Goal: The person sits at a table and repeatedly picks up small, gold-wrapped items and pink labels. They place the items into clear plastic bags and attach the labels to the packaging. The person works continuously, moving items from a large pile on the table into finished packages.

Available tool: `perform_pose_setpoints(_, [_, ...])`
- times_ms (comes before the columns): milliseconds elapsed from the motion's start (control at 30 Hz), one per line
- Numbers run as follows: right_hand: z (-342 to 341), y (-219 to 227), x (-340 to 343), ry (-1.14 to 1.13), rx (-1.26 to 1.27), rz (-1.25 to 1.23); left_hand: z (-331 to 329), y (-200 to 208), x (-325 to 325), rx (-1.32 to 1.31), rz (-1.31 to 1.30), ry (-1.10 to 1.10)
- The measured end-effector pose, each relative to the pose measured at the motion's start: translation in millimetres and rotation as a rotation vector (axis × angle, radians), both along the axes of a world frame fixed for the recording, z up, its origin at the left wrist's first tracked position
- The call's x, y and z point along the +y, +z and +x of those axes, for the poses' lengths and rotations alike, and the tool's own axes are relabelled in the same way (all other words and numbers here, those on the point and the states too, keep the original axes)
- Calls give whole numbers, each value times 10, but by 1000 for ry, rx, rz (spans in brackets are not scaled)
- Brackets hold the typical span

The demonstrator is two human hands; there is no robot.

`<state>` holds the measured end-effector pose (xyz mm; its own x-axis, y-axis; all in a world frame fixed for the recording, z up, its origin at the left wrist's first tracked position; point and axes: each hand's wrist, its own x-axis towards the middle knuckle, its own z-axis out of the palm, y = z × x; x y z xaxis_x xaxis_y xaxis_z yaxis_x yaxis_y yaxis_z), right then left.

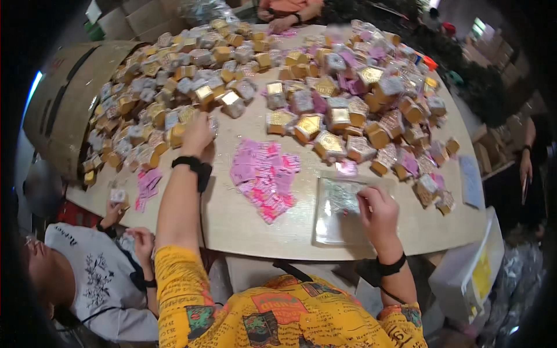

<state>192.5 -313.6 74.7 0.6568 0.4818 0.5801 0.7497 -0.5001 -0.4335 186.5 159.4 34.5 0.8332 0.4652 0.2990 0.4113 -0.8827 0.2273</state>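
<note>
My left hand reaches to the near edge of a heap of small gold boxes, many with a patterned whitish face. Its fingertips are hidden behind the hand, so its grip does not show; a shiny bit lies beside them. Over a shallow clear tray at the table's near right, my right hand is closed, thumb and fingers pressed together; whatever it pinches is too small to name. Tiny reddish bits show in the tray. Between my hands, pink printed packets lie in a loose pile.
A second heap of gold boxes, mixed with pink packets, covers the right side. A large carton lies tipped at the left. At my left a co-worker's hand holds a small box; another person's hands are across the table.
</note>
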Motion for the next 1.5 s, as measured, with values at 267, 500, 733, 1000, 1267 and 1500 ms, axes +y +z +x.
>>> perform_pose_setpoints(267, [-69,-25,4,9,92,56,-657,390,-710,139,25,-86])
perform_pose_setpoints(500, [-22,-117,-59,-13,406,14,-966,365,-1197,123,-196,-310])
perform_pose_setpoints(733, [105,-131,-194,53,887,-17,-871,407,-1561,-14,-114,-475])
perform_pose_setpoints(1000, [67,-122,-101,50,702,48,-587,181,-1878,152,67,-656])
perform_pose_setpoints(1267, [49,-89,-26,62,824,188,-494,156,-1688,141,-145,-639])
perform_pose_setpoints(1500, [77,-151,-12,17,657,76,-541,112,-1732,81,-15,-682])
